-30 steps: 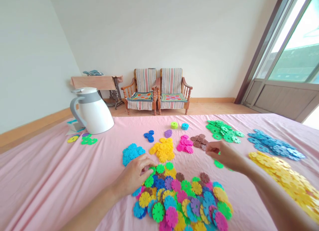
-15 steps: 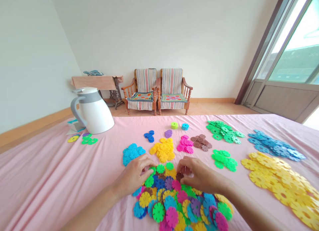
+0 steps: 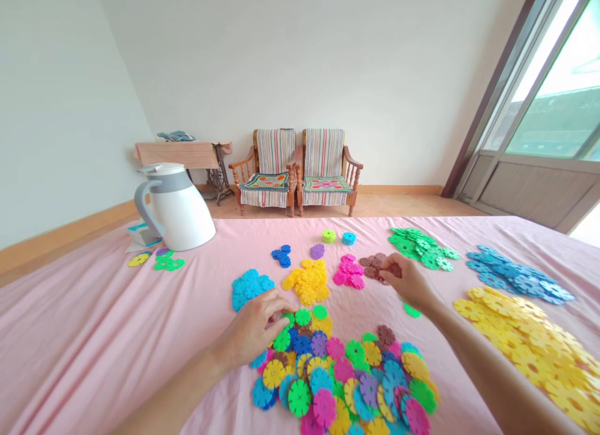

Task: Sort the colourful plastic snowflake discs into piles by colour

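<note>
Flower-shaped plastic discs in many colours lie in a mixed pile [image 3: 321,379] at the near middle of the cloth. My left hand [image 3: 262,316] rests at the pile's upper left edge, fingers curled over green discs; whether it grips one is hidden. Farther out, my right hand [image 3: 405,279] has its fingertips pinched at the right side of the brown pile [image 3: 374,264]. What is between those fingertips is too small to tell. Beside the brown discs is a pink pile [image 3: 349,272], then a yellow pile [image 3: 307,282]. A light blue pile [image 3: 250,288] sits just beyond my left hand.
Dark blue [image 3: 282,256], purple [image 3: 317,251], green [image 3: 419,247], blue [image 3: 515,274] and large yellow [image 3: 525,341] disc groups lie around. A white jug [image 3: 180,210] stands at the left on the pink cloth [image 3: 112,335]. Two chairs [image 3: 323,166] are beyond.
My right hand has moved from the mixed pile outward and right to the brown pile. It now covers part of the smaller bright green pile. My left hand has barely moved.
</note>
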{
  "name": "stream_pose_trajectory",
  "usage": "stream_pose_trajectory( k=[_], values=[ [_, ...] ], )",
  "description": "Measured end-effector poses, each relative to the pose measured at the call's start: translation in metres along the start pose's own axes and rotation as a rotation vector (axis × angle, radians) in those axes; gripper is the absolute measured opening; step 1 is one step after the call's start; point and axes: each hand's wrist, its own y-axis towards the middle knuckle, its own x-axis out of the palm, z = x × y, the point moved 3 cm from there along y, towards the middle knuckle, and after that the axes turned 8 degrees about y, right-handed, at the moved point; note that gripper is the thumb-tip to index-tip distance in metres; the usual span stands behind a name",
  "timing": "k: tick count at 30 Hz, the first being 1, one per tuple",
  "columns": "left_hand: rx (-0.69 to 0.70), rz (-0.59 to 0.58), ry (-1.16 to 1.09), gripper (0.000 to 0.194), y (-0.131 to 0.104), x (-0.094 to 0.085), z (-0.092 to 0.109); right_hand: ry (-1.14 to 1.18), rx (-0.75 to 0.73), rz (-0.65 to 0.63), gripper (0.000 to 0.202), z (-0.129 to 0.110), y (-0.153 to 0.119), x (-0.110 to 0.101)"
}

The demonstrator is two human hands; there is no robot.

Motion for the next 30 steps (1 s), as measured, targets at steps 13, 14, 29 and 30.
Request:
stream_pose_trajectory(
  k=[13,14,29,30],
  values=[
    [-0.024,0.005,0.015,0.027,-0.001,-0.002,0.002,-0.141,0.028,-0.355,0.008,-0.008,-0.012,-0.018],
    [-0.027,0.004,0.017,0.027,0.0,-0.002,0.002,-0.17,0.018,-0.484,0.005,-0.014,-0.018,-0.017],
    [-0.021,0.012,0.026,0.025,-0.001,-0.002,0.003,-0.174,0.051,-0.809,0.011,-0.034,-0.039,-0.009],
    [-0.021,0.012,0.024,0.025,-0.001,-0.002,0.002,-0.111,0.05,-0.787,0.011,-0.031,-0.036,-0.01]
  ],
)
